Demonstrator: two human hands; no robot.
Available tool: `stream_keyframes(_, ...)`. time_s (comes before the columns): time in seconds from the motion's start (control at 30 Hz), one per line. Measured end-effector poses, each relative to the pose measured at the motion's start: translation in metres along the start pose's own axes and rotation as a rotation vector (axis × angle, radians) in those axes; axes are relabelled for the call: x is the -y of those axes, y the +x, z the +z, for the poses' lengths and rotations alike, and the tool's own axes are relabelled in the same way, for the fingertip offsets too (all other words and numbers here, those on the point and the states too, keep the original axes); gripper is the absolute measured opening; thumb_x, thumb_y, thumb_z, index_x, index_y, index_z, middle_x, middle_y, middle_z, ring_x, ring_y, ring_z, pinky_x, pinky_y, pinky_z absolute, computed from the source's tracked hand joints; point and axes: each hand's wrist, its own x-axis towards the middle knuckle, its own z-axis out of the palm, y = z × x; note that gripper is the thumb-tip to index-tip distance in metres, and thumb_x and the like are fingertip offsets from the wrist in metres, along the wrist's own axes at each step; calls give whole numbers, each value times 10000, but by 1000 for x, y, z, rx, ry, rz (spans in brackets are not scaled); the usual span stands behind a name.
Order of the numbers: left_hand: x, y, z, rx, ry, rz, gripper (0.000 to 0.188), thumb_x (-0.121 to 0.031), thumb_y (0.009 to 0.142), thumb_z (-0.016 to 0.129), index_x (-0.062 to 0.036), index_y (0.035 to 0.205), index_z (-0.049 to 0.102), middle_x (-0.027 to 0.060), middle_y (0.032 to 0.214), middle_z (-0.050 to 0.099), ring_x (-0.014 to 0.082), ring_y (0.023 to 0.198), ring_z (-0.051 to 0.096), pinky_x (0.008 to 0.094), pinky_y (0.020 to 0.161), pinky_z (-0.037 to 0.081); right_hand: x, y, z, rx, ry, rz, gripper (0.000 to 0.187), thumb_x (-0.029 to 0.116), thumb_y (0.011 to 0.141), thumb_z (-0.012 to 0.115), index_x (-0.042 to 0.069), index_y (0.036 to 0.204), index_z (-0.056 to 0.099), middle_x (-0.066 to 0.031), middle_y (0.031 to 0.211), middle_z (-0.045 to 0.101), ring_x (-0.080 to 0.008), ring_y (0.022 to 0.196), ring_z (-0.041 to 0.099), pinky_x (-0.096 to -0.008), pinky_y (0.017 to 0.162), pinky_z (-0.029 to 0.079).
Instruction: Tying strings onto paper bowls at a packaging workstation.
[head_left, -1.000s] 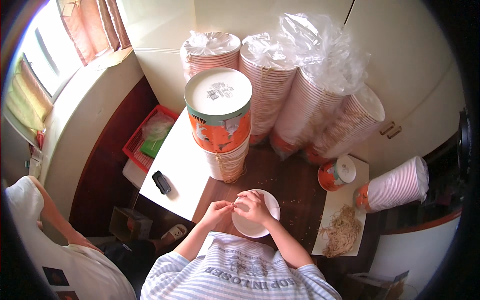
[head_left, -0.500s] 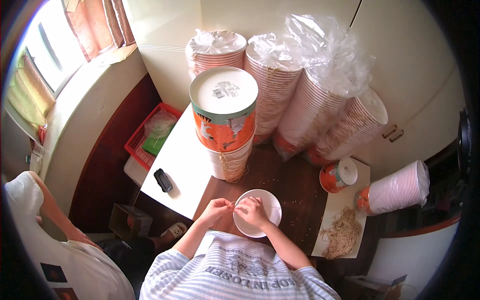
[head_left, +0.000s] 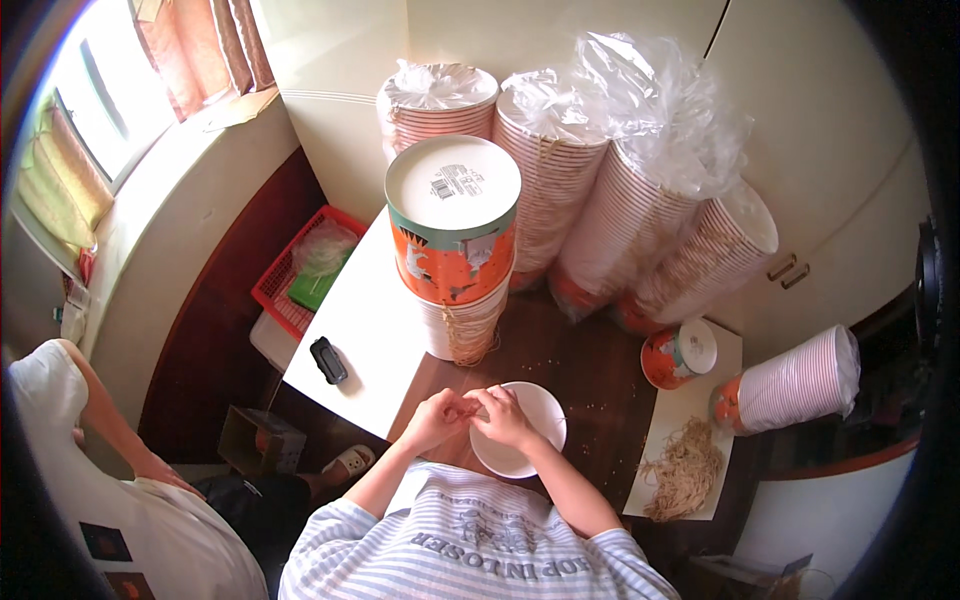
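Over the near edge of the dark wooden table (head_left: 590, 370), left hand (head_left: 437, 418) and right hand (head_left: 503, 415) meet fingertip to fingertip above a white paper bowl (head_left: 530, 440). Both sets of fingers are curled and pinched together; what they pinch is too small to tell. Bowl sits upright, its near rim just beside the person's striped shirt.

Room: a bare strip of table lies between the bowl and the tall stack of orange-printed paper bowls (head_left: 455, 250) behind it. Left, a white board (head_left: 350, 330) carries a small black device (head_left: 328, 360) near its edge. Right, a pale sheet (head_left: 690, 440) holds a heap of straw-like shreds (head_left: 685, 475), with one orange bowl (head_left: 678, 352) on its side and a toppled stack of cups (head_left: 795, 378) close by. Bagged bowl stacks (head_left: 640, 210) wall off the back.

Against the frame half a second earlier: bowl, stacks and device unmoved; hands in the same pinched pose over the bowl. A second person in white (head_left: 110, 500) sits at lower left, well apart
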Motion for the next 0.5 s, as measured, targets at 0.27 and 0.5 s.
stream_keyframes(0.27,-8,-6,3,-114,89,15,210,-130,691,657,-34,822,525,88,700,560,171,654,556,267,592,452,7,-3,8,-158,-108,-51,280,88,644,645,128,895,527,7,764,579,-194,752,535,-337,700,375)
stream_keyframes(0.5,24,-9,3,3,-404,-194,128,-119,815,546,4,840,571,-6,725,568,56,666,502,197,571,415,8,-7,13,-265,-85,-109,207,76,646,652,132,801,527,36,730,570,-165,721,530,-323,670,359)
